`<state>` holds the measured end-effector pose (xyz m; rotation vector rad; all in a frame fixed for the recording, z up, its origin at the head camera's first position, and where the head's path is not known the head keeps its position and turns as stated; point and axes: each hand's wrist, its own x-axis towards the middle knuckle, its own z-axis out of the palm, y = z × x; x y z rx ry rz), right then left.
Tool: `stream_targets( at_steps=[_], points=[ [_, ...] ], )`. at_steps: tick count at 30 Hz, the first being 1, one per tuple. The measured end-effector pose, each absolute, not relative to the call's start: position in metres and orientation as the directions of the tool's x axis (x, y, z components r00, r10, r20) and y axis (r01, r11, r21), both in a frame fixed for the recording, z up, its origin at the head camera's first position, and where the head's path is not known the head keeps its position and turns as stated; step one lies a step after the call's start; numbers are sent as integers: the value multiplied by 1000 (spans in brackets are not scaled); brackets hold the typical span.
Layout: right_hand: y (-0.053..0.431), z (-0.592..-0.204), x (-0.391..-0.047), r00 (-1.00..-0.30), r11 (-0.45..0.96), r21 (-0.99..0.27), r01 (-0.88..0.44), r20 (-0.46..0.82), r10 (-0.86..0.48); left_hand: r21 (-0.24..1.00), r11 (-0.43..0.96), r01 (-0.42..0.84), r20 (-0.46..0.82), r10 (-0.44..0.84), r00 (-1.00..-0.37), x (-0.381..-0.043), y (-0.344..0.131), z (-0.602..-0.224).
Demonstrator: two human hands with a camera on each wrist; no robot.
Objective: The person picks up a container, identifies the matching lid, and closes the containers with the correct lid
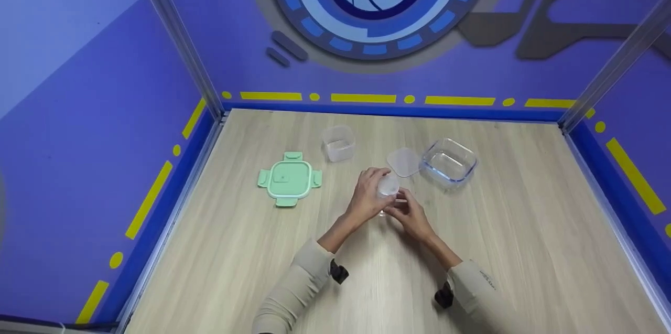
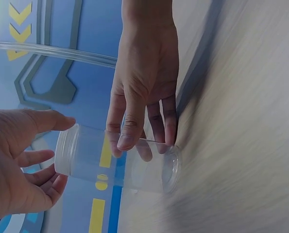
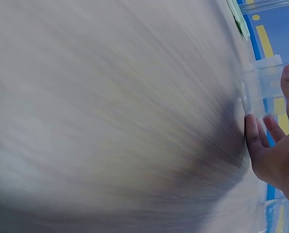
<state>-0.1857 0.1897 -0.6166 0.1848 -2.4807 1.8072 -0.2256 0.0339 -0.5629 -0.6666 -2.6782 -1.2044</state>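
A clear plastic jar (image 2: 142, 165) with a whitish round lid (image 1: 388, 185) stands upright between my two hands. With thumb and fingers spread round its rim, my left hand (image 1: 367, 195) grips the lid from above. Lower down, my right hand (image 1: 414, 217) holds the jar's body, thumb on one side and fingers on the other, as the left wrist view shows. The jar's base is at or just above the table; I cannot tell whether it touches. In the right wrist view, only part of the jar (image 3: 261, 90) shows beside the right hand (image 3: 280, 155).
A green square lid (image 1: 289, 179) with side clips lies left of the hands. Behind them stands a frosted square container (image 1: 339, 150), with a thin translucent lid (image 1: 403, 162) flat to its right. A clear glass container (image 1: 461, 179) sits farther right. Blue walls border the wooden table (image 1: 524, 218).
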Motion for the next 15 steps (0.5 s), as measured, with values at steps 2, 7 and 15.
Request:
stream_targets(
  at_steps=[2, 7, 15],
  points=[
    [190, -618, -186, -990, 296, -945, -142, 133, -51, 679, 574, 457, 293, 360, -886, -227, 34, -563],
    [190, -620, -186, -988, 296, -943, -154, 145, -52, 682, 552, 480, 280, 410, -868, -229, 32, -562],
    [191, -619, -186, -986, 298, -940, -167, 155, -66, 714, 482, 507, 226, 526, -820, -234, 22, -558]
  ],
)
